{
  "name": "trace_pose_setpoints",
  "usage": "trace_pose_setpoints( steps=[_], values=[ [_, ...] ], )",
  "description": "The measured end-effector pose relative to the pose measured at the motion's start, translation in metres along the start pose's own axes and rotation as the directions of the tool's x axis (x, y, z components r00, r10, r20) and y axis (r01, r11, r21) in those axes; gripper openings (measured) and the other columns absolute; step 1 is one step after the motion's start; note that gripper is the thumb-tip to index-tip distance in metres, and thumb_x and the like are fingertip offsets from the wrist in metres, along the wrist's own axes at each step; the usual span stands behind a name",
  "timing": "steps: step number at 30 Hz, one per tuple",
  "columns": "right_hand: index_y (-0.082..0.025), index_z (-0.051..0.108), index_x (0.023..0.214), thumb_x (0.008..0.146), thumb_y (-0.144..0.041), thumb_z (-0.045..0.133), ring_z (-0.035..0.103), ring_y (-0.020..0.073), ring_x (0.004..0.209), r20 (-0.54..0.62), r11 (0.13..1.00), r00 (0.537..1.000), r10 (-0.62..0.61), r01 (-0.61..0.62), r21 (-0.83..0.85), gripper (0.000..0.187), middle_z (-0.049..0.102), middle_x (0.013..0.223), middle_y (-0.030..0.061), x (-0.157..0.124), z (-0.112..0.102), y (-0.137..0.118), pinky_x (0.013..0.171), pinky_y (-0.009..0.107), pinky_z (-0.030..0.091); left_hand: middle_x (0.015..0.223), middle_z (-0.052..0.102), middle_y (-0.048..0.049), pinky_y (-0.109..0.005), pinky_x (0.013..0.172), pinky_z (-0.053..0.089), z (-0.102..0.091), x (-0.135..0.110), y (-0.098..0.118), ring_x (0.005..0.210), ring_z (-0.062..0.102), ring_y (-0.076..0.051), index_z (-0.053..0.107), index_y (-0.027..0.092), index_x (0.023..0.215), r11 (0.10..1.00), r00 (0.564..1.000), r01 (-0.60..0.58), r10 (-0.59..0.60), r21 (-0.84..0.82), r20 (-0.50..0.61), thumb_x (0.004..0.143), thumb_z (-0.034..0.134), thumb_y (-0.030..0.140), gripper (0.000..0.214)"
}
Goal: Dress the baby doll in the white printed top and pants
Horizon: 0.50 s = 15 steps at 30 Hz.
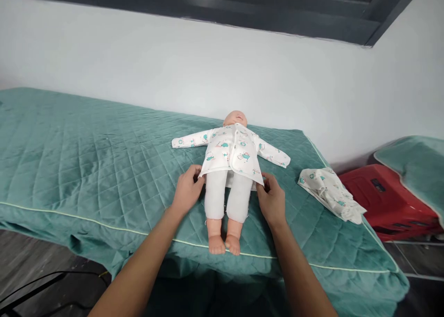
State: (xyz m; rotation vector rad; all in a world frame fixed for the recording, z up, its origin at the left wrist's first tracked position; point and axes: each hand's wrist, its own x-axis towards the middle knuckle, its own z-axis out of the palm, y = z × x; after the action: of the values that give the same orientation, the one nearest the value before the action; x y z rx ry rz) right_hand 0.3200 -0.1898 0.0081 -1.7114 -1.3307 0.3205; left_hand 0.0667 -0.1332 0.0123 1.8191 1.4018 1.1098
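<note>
Head view: saw one doll (215,196) face-up on a green quilted cover (97,159), head by the white wall (166,62), feet toward the near edge. Found one printed jacket (227,152) on it, two sleeves spread wide, lower front parted. Counted two white cloth legs and two bare feet below the hem. Saw left grip (189,187) pinched on one lower corner of the jacket, right grip (272,201) pinched on the opposite one. Couldn't tell exact finger placement behind the cloth.

Surroundings: had two forearms (144,257) blocking parts of the near edge. Noted one crumpled printed garment (331,194) at the cover's right edge, apart from right grip. Beyond that edge, spotted one red plastic object (381,196), partly hidden by a green cloth (416,164). Up top, saw one dark window frame (208,7); lower left, a black cable (58,273) above dark floor (21,247).
</note>
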Motion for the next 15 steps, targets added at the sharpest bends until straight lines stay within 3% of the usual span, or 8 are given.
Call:
trace_pose_setpoints(
  steps=[3, 6, 8, 10, 12, 15],
  values=[
    [-0.02, 0.065, 0.119, 0.087, -0.036, 0.057, 0.058, 0.0205, 0.062, 0.05, 0.999, 0.998, 0.04, -0.041, 0.021, 0.037, 0.065, 0.069, 0.0, -0.009, -0.007, 0.002, 0.065, 0.035, 0.047, 0.088, 0.073, -0.0007, -0.03, 0.075, 0.046, -0.005, -0.006, -0.003, 0.08, 0.065, -0.019, 0.062, 0.021, 0.098, 1.0, 0.999, 0.021, -0.021, -0.009, -0.025, 0.084, 0.05, 0.019, 0.019],
    [-0.021, 0.064, 0.118, 0.083, -0.043, 0.067, 0.061, 0.0205, 0.064, 0.152, 0.95, 0.979, 0.132, -0.169, 0.262, 0.041, 0.069, 0.072, 0.0003, -0.008, -0.019, 0.001, 0.068, 0.037, 0.052, 0.086, 0.072, -0.0003, -0.03, 0.076, 0.045, -0.006, -0.009, -0.002, 0.079, 0.064, -0.019, 0.061, 0.021, 0.1, 0.999, 0.999, 0.041, -0.042, -0.023, -0.035, 0.086, 0.051, 0.023, 0.017],
    [-0.022, 0.065, 0.115, 0.08, -0.045, 0.073, 0.068, 0.0216, 0.075, 0.213, 0.822, 0.955, 0.207, -0.288, 0.491, 0.042, 0.073, 0.084, 0.0029, 0.001, -0.029, 0.003, 0.079, 0.039, 0.057, 0.087, 0.072, -0.0005, -0.03, 0.076, 0.045, -0.006, -0.009, -0.001, 0.079, 0.064, -0.019, 0.061, 0.021, 0.102, 0.998, 0.999, 0.043, -0.044, -0.044, -0.019, 0.088, 0.05, 0.025, 0.018],
    [-0.023, 0.067, 0.107, 0.081, -0.047, 0.072, 0.071, 0.0238, 0.095, 0.285, 0.633, 0.92, 0.27, -0.393, 0.667, 0.036, 0.075, 0.102, 0.0075, 0.015, -0.036, 0.007, 0.092, 0.042, 0.058, 0.087, 0.071, -0.0004, -0.03, 0.075, 0.045, -0.005, -0.009, -0.001, 0.079, 0.063, -0.018, 0.061, 0.021, 0.103, 0.997, 0.999, 0.045, -0.045, -0.068, -0.004, 0.088, 0.05, 0.026, 0.019],
    [-0.022, 0.067, 0.103, 0.086, -0.051, 0.065, 0.068, 0.0246, 0.114, 0.39, 0.459, 0.877, 0.282, -0.48, 0.748, 0.034, 0.072, 0.116, 0.0119, 0.033, -0.036, 0.013, 0.101, 0.043, 0.056, 0.084, 0.069, 0.0003, -0.029, 0.074, 0.045, -0.005, -0.01, -0.002, 0.077, 0.061, -0.017, 0.061, 0.021, 0.103, 0.994, 0.999, 0.038, -0.04, -0.103, -0.018, 0.088, 0.052, 0.026, 0.018],
    [-0.017, 0.066, 0.106, 0.092, -0.053, 0.054, 0.063, 0.0248, 0.124, 0.498, 0.343, 0.835, 0.234, -0.55, 0.761, 0.04, 0.067, 0.126, 0.017, 0.068, -0.024, 0.02, 0.106, 0.044, 0.055, 0.079, 0.062, 0.0013, -0.028, 0.074, 0.047, -0.006, -0.011, -0.003, 0.074, 0.058, -0.015, 0.061, 0.021, 0.103, 0.971, 0.996, 0.02, -0.04, -0.239, -0.081, 0.089, 0.053, 0.03, 0.018]
  ],
)
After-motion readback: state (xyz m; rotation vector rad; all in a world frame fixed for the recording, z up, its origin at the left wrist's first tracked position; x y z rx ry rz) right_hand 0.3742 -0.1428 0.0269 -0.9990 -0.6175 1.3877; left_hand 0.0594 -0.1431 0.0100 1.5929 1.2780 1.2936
